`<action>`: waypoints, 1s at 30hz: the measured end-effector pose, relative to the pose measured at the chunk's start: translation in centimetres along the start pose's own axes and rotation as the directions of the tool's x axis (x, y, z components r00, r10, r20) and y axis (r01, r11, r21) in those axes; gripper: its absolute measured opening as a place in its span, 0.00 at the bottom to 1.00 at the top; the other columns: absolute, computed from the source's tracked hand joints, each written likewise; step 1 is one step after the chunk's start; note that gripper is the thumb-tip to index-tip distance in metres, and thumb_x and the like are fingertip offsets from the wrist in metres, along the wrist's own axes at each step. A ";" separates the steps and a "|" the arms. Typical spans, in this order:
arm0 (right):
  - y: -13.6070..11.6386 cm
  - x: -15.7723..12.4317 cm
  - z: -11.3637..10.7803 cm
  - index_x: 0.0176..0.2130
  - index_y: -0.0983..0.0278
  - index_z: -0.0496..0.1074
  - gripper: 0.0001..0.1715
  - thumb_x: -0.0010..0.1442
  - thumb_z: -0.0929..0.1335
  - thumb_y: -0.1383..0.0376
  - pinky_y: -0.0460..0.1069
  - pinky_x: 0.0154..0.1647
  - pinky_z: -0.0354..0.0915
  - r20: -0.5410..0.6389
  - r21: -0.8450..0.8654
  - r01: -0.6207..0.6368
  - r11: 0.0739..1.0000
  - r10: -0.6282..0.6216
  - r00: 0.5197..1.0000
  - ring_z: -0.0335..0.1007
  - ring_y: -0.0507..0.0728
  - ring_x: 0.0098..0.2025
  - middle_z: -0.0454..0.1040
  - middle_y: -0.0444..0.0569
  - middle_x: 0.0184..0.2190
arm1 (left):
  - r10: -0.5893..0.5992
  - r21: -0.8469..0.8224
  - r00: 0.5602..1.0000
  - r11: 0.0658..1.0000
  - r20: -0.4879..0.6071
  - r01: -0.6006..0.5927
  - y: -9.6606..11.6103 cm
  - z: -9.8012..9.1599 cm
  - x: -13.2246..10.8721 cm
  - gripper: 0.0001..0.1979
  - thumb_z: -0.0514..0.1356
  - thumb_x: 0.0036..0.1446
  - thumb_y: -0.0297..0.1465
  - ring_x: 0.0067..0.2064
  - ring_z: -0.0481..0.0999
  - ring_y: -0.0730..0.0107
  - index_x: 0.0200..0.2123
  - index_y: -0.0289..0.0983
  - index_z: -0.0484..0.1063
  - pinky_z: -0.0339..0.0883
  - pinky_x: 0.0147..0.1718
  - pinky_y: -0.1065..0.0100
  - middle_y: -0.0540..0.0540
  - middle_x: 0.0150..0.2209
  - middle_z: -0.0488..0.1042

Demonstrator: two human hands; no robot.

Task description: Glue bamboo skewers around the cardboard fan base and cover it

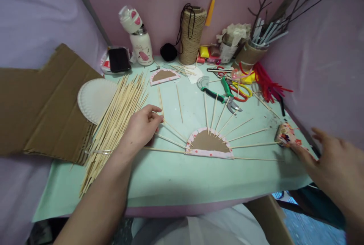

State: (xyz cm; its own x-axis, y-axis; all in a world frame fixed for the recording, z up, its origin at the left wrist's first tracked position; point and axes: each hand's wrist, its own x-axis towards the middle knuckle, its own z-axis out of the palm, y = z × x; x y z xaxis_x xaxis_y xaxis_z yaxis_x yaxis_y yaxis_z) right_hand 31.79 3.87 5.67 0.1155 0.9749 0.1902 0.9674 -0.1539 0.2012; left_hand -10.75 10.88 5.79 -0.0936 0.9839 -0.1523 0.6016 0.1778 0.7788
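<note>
A brown cardboard half-circle with a pink dotted rim (209,143) lies on the pale green table (182,178), with several bamboo skewers fanning out from it. My left hand (141,127) rests over the fan's left side, fingers curled and pinched on a skewer (170,127). At the table's right edge my right hand (331,163) reaches with spread fingers to a small patterned roll of tape (285,134), fingertips touching it.
A big pile of skewers (118,114) lies at left beside a white paper plate (92,99) and cardboard sheets (42,105). Green pruning shears (223,95), scissors, red pipe cleaners (265,82), a twine roll (192,35) and a cup stand behind.
</note>
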 end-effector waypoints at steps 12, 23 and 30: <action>-13.5 1.5 -1.8 0.50 0.60 0.70 0.13 0.69 0.63 0.61 0.58 0.50 0.63 -0.308 0.572 0.580 0.580 -0.504 0.807 0.70 0.62 0.49 0.75 0.54 0.46 | 0.493 0.385 0.813 0.717 0.308 -0.581 1.0 -1.4 1.1 0.11 0.55 0.60 0.25 0.49 0.72 0.59 0.40 0.37 0.77 0.62 0.49 0.59 0.43 0.46 0.77; -16.3 2.4 -1.0 0.47 0.61 0.71 0.09 0.68 0.64 0.65 0.57 0.50 0.61 -0.322 0.713 0.528 0.461 -0.455 0.831 0.70 0.59 0.46 0.76 0.51 0.43 | 0.436 0.278 0.651 0.654 0.622 -0.704 0.2 0.4 2.8 0.11 0.55 0.63 0.25 0.45 0.67 0.64 0.33 0.39 0.76 0.48 0.46 0.58 0.50 0.35 0.78; -16.4 2.3 -1.0 0.45 0.61 0.71 0.07 0.69 0.63 0.66 0.57 0.51 0.59 -0.292 0.738 0.534 0.413 -0.517 0.804 0.71 0.57 0.44 0.77 0.49 0.41 | 0.464 0.248 0.618 0.635 0.635 -0.732 0.2 0.2 2.6 0.11 0.56 0.65 0.29 0.42 0.65 0.65 0.32 0.39 0.77 0.48 0.47 0.58 0.50 0.32 0.77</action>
State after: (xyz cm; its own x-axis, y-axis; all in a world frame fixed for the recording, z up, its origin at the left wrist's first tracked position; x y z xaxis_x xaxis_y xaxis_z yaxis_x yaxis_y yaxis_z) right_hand 15.92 8.43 3.79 -0.4732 0.8168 0.3299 0.6277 0.5754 -0.5244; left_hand -10.66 13.48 5.44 0.7249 0.6784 -0.1192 0.6471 -0.6115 0.4553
